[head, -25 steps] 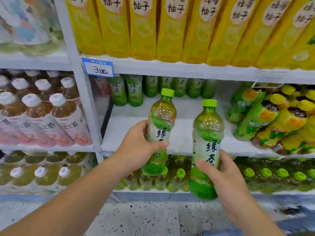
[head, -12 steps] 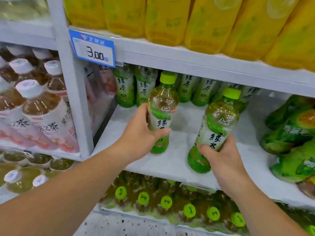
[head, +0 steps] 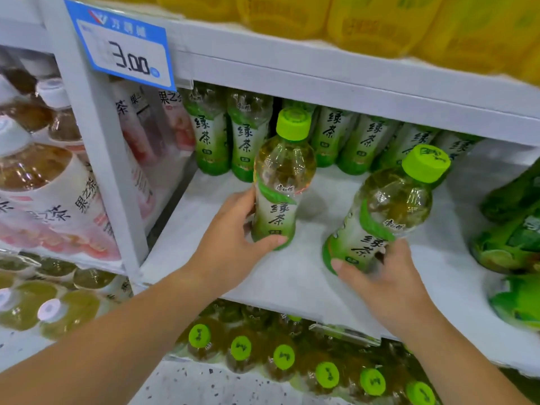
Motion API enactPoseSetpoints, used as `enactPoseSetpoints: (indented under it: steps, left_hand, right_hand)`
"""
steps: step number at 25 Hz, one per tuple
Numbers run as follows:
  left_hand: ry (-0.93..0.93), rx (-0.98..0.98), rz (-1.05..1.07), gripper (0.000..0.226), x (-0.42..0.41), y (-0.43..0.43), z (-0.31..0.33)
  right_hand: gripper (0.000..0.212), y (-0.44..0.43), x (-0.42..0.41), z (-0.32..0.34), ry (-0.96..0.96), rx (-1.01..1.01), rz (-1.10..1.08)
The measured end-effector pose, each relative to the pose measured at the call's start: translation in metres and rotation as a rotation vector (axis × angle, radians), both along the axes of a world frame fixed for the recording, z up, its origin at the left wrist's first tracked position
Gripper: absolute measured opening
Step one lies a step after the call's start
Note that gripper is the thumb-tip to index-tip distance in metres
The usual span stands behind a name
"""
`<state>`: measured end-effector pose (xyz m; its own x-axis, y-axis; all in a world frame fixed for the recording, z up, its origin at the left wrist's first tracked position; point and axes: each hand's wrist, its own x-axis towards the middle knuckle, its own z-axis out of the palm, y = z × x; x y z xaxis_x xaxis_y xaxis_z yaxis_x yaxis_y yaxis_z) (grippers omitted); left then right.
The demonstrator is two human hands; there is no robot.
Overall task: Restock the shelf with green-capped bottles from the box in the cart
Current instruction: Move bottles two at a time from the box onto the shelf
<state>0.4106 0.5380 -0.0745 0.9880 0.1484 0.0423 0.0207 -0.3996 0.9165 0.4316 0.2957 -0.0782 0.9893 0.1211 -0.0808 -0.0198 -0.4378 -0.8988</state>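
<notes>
- Left hand (head: 230, 247): grip closed around lower label of left bottle (head: 279, 182), thumb across front near base, fingers wrapped behind.
- Left bottle: green cap, pale tea inside, white-and-green label; upright, base at or just above white shelf (head: 292, 276), which of the two cannot be told; in front of back row (head: 336, 138), near its left end.
- Right hand (head: 382, 279): grip closed around base of right bottle (head: 385, 211), thumb on front of green bottom band, fingers over label.
- Right bottle: same kind, green cap; tilted, cap leaning away to the right, base low over shelf; well apart from left bottle.
- Back row: green-labelled tea bottles of same kind, upright along rear of shelf; caps hidden under shelf above.
- Shelf: white, mostly bare in front of back row.
- Price tag (head: 122, 45): blue-bordered, reads 3.00, clipped to upper shelf edge at upright post.
- Pink-labelled bottles (head: 49, 200): white caps, brown tea, in bay left of post.
- Yellow bottles (head: 380, 21): on shelf above, lower parts only in view.
- Green packs (head: 514, 244): on same shelf, at far right, blurred.
- Lower bottles (head: 283, 355): green caps, rows on shelf beneath.
</notes>
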Motion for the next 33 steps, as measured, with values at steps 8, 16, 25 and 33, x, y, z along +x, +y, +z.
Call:
enactPoseSetpoints:
  steps: [8, 16, 25, 33]
  left_hand:
    - [0.014, 0.124, 0.143, 0.054, 0.020, -0.009, -0.012]
    - [-0.084, 0.343, 0.255, 0.043, 0.073, -0.018, -0.014]
    - [0.021, 0.427, 0.320, 0.026, 0.104, -0.025, -0.009]
    - [0.108, 0.598, 0.271, 0.037, 0.115, -0.021, -0.012]
  right_hand:
    - [0.040, 0.014, 0.023, -0.011, -0.137, -0.152, -0.034]
    - [0.037, 0.040, 0.090, -0.020, -0.182, -0.149, -0.089]
    - [0.040, 0.049, 0.118, -0.021, -0.176, -0.087, -0.071]
    - [0.049, 0.045, 0.125, -0.033, -0.225, -0.175, -0.039]
